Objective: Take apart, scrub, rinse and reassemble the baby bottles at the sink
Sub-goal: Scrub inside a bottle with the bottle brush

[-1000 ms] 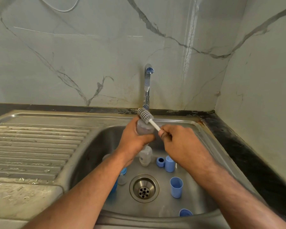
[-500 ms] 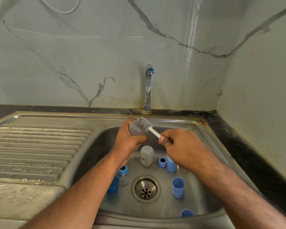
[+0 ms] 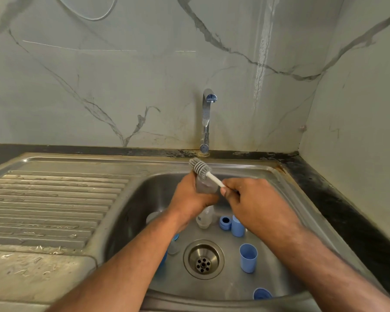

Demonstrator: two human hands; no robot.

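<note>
Over the sink [image 3: 279, 174], the left hand [image 3: 190, 197] grips a clear bottle [image 3: 204, 186] while the right hand [image 3: 248, 199] pinches the brush [image 3: 200, 167] at its mouth, so a wet bottle could slip and knock the blue caps [image 3: 248, 257] below.

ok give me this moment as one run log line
step: scrubbing | left hand: holds clear bottle | right hand: holds bottle brush by handle, head at bottle mouth | tap: no water visible | blue parts loose in sink
</note>
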